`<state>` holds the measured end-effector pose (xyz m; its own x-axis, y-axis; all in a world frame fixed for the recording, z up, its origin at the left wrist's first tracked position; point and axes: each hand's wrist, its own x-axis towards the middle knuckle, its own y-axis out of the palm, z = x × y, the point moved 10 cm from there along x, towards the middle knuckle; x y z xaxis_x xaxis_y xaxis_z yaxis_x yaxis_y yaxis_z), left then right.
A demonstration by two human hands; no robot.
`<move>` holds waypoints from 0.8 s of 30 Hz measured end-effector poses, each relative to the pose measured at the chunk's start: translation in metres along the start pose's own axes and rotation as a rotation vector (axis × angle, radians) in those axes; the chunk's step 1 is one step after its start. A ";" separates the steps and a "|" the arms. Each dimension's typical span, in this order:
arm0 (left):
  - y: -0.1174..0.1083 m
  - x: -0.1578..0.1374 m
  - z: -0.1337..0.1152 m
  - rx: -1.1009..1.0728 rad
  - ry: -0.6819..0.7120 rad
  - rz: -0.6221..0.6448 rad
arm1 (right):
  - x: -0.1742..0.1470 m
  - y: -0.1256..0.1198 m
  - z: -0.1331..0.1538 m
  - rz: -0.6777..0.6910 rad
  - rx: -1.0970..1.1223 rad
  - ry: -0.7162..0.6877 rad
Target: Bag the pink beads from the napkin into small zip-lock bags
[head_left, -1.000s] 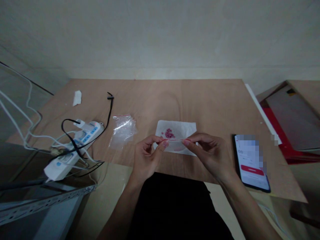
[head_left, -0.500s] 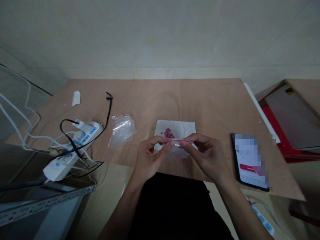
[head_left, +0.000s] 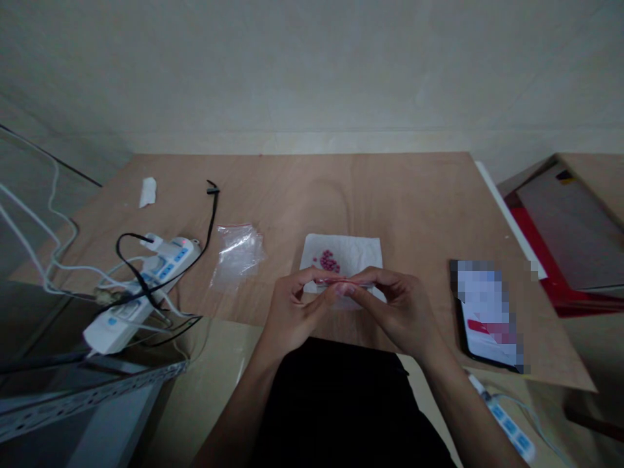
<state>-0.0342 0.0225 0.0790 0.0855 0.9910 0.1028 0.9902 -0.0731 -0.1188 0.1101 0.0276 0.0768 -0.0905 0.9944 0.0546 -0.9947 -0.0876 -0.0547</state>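
Note:
My left hand (head_left: 299,315) and my right hand (head_left: 400,312) meet over the front of the table, thumbs side by side. Both pinch the red-edged top of a small clear zip bag (head_left: 349,304), whose lower part hangs below the thumbs. Much of the bag is hidden by my fingers. Just beyond them, a small pile of pink-red pellets (head_left: 329,261) lies on a white sheet of paper (head_left: 363,250). To the left, more clear zip bags (head_left: 238,253) lie flat.
A white power strip (head_left: 141,299) with tangled cables occupies the left edge. A black cable (head_left: 213,208) runs across the wood table (head_left: 390,195). At the right lies a phone (head_left: 487,318). A paper scrap (head_left: 148,192) sits at the back left. Another power strip (head_left: 511,429) is below the table.
My thumbs have come closer together along the bag's top edge, and both hands have dropped slightly. The pellets, paper and other bags stay where they were.

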 end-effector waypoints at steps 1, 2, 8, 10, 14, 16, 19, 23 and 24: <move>0.000 0.000 -0.001 -0.004 0.008 0.001 | 0.000 0.001 -0.003 0.013 0.009 0.016; -0.001 0.000 -0.002 0.000 0.022 -0.002 | -0.001 0.002 -0.006 0.029 0.031 0.037; 0.004 -0.004 -0.018 0.297 0.174 -0.034 | -0.009 -0.007 -0.021 -0.027 0.056 0.107; 0.007 -0.006 -0.027 0.415 0.257 -0.077 | -0.012 -0.013 -0.018 -0.077 0.005 0.089; 0.011 -0.009 -0.034 0.473 0.309 -0.097 | -0.016 -0.019 -0.009 -0.092 -0.092 0.036; 0.015 -0.007 -0.031 0.449 0.280 -0.042 | -0.016 -0.023 -0.006 -0.083 -0.152 0.011; 0.019 -0.006 -0.025 0.408 0.235 0.052 | -0.017 -0.027 -0.006 -0.075 -0.221 0.005; -0.002 -0.005 -0.013 0.360 0.166 -0.016 | -0.014 -0.034 -0.004 -0.115 -0.197 0.005; -0.014 -0.005 -0.007 0.343 0.133 -0.062 | -0.013 -0.039 -0.002 -0.157 -0.176 0.000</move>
<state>-0.0474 0.0178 0.0867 0.0623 0.9675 0.2449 0.9014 0.0507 -0.4299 0.1501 0.0185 0.0762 0.0648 0.9950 0.0758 -0.9725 0.0800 -0.2188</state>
